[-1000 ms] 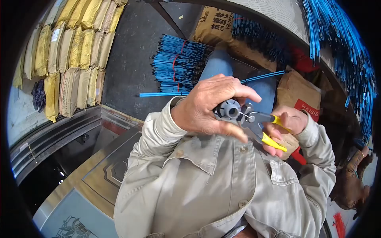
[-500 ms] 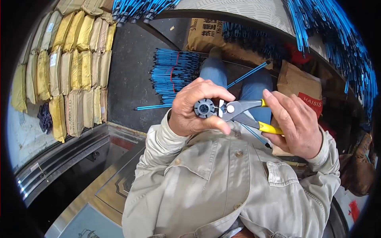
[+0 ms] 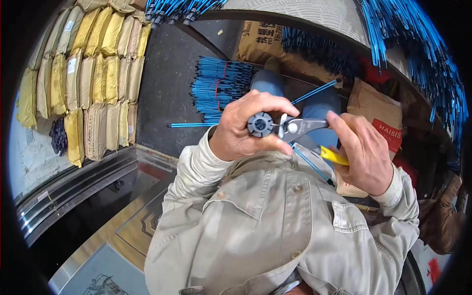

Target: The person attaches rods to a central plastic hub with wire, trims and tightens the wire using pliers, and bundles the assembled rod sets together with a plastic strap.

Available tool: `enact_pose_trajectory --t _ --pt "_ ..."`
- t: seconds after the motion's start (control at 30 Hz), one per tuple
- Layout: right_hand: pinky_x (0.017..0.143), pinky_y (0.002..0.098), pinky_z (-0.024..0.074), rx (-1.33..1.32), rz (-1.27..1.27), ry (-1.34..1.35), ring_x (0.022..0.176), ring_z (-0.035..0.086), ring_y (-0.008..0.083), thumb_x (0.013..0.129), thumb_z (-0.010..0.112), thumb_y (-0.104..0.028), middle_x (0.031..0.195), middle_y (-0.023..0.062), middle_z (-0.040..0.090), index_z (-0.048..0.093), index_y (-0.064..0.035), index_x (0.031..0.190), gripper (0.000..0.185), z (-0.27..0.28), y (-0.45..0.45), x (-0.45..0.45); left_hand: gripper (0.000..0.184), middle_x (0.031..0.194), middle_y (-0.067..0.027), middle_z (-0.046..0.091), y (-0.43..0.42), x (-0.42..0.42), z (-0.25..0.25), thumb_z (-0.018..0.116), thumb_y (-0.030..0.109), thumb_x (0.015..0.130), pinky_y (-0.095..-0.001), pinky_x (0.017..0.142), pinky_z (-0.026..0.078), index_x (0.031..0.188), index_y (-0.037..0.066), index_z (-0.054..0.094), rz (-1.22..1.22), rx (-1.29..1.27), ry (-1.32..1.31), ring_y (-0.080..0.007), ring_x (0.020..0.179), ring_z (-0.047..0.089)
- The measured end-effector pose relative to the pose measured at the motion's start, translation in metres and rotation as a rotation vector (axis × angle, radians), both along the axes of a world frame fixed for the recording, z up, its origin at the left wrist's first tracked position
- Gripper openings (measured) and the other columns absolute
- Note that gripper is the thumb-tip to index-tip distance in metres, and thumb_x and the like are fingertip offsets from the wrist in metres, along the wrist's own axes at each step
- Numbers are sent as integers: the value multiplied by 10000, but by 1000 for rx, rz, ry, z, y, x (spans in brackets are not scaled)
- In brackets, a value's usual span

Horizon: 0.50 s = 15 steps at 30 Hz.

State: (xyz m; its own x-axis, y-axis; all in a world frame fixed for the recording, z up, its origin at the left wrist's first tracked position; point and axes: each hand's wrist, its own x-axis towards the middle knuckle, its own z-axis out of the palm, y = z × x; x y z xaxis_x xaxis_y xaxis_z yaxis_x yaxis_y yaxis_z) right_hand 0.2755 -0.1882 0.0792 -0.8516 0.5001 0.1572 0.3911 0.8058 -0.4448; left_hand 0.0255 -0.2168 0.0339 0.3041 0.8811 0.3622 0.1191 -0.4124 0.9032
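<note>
My left hand (image 3: 238, 130) is wrapped round a dark round slotted part (image 3: 260, 125), its end facing up towards the camera. In my right hand (image 3: 366, 152) are pliers with yellow handles (image 3: 334, 156). The grey plier head (image 3: 293, 128) lies right beside the round part, between my left thumb and forefinger. Whether its jaws touch the part I cannot tell. A thin blue rod with a dark tip (image 3: 312, 164) shows below the pliers, and blue rods (image 3: 315, 90) lie across my legs behind them.
Bundled blue rods (image 3: 219, 88) lie on the dark floor (image 3: 164, 93) ahead. Wrapped packages (image 3: 98, 81) are stacked at the left. A table edge (image 3: 295, 24) with more blue rods (image 3: 427, 64) runs along the top and right. A brown HAISIS bag (image 3: 371, 108) stands at the right.
The pliers have come from a tilted position to nearly level beside the round part, whose end now faces the camera. My right hand has moved up and spread round the handles.
</note>
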Motion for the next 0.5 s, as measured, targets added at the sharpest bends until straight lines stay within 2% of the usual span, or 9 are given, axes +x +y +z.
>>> enact_pose_trajectory --t 0.03,0.1,0.13,0.23,0.3,0.4,0.5 --pt "571 281 516 -118 23 11 668 641 225 763 666 -82 943 226 606 363 -1 1274 600 0 1 6 645 858 -101 652 2 0 2 823 362 522 -304 690 418 998 -23 620 4 -3 -4 -187 739 583" --pt "606 332 521 -367 59 33 708 643 248 758 683 -98 985 274 581 350 -24 1298 639 -1 -2 20 627 874 -105 651 8 0 7 822 346 537 -306 683 417 1005 -17 616 -152 -29 58 -182 737 584" --pt "606 332 521 -380 52 31 708 643 248 758 683 -98 985 274 581 350 -24 1298 639 -7 -1 25 618 882 -107 651 9 1 7 822 338 544 -307 680 416 1008 -14 615 -236 -45 90 -180 736 584" --pt "656 363 510 -2116 149 -74 841 621 308 698 692 -41 1090 244 551 357 -21 1297 687 -35 25 31 609 871 -96 643 14 0 2 820 323 552 -307 663 412 1013 -14 610 -294 63 97 -173 729 576" --pt "656 368 503 -2053 122 -9 847 610 314 678 694 -38 1087 225 550 393 -31 1275 669 -28 28 29 604 865 -91 639 15 -4 2 820 316 556 -308 654 410 1015 -14 608 -306 134 121 -169 725 572" --pt "655 376 490 -1939 66 133 857 589 327 639 698 -32 1081 187 548 467 -52 1232 636 -11 22 23 600 834 -78 625 10 -4 -1 824 315 550 -303 656 409 1001 -16 606 -223 87 10 -177 726 564" --pt "616 366 474 -237 44 -53 783 582 297 618 691 -26 982 151 557 568 -83 1115 515 10 5 9 592 841 -85 618 9 -3 0 829 308 552 -300 671 416 992 -18 604 -146 63 25 -184 738 567"
